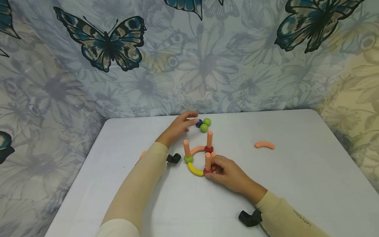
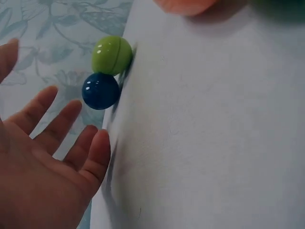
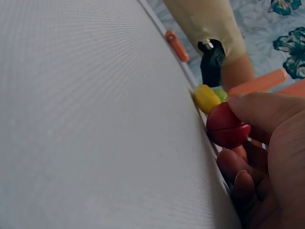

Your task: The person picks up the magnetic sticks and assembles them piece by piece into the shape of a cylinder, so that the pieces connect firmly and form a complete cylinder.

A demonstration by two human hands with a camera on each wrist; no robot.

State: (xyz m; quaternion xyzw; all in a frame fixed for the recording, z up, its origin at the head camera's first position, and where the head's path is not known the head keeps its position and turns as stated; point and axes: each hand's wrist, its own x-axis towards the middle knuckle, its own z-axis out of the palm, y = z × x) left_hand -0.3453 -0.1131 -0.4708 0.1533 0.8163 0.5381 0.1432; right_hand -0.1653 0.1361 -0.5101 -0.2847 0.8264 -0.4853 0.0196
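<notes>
1. Near the middle of the white table [image 1: 296,184] stands a part-built ring of magnetic pieces: a yellow curved piece [image 1: 195,171] at about 6 o'clock of the ring and an orange curved piece [image 1: 197,150] at about 11 o'clock, joined through a green ball [image 1: 188,159] at 9 o'clock.
2. Three orange sticks stand upright on balls: one on the green ball [image 1: 186,147], one on the far red ball [image 1: 209,149] at 1 o'clock, and one on the near red ball [image 1: 206,171] at 5 o'clock.
3. The right hand [image 1: 229,174] pinches the near red ball with thumb and fingers curled round it; the right wrist view shows the thumb pressed on the ball, with the yellow piece touching its other side.
4. The left hand [image 1: 179,126] is spread, fingers straight, holding nothing. Its fingertips are just beside a blue ball [image 1: 199,123], at about 12 o'clock from the ring; whether they touch it I cannot tell.
5. Two loose green balls [image 1: 207,122] lie beside the blue one, all three in a tight cluster.
6. By my judgement roughly half the ring is laid: the side from 1 to 5 o'clock looks open, though the right hand hides part of it.
7. Unused parts remain: the ball cluster, a spare orange curved piece [image 1: 265,144] well apart at 3 o'clock, and a small orange bit [image 1: 143,154] by the left sleeve at 9 o'clock.
</notes>
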